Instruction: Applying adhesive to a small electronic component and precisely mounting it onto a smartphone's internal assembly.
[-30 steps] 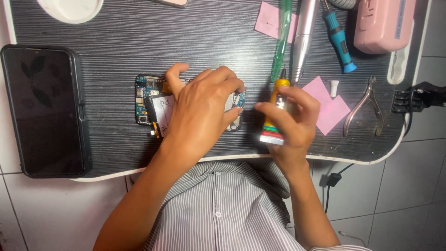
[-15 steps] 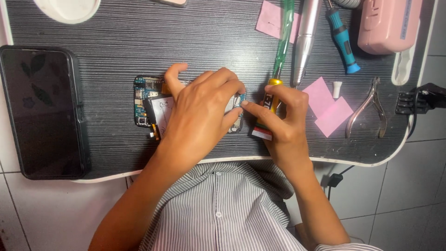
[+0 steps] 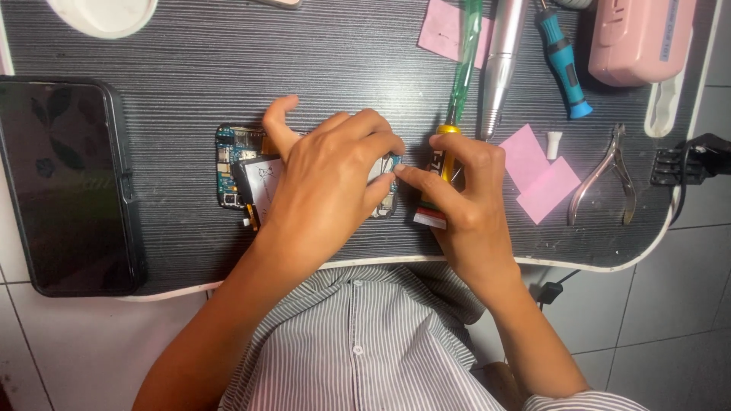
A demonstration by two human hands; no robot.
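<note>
A small opened phone point(image 3: 237, 166) with a blue circuit board and a white battery lies on the dark striped desk point(image 3: 190, 53). My left hand point(image 3: 327, 179) presses flat over it, fingers spread, hiding most of it. My right hand point(image 3: 461, 202) rests beside the phone's right end and grips a small yellow glue tube point(image 3: 435, 186) with a red-and-white base. Its index finger reaches to the phone's right edge, touching my left fingertips.
A black phone point(image 3: 65, 183) lies at the left. A green-handled screwdriver point(image 3: 464, 65), a silver pen tool point(image 3: 499, 65), a blue screwdriver point(image 3: 563, 65), a pink case point(image 3: 636, 38), pink paper squares point(image 3: 537, 171), nippers point(image 3: 605, 179) and a white dish point(image 3: 103, 14) lie about the desk.
My right hand has lowered with the glue tube and moved left to the phone's right edge. My left hand stays pressed on the phone.
</note>
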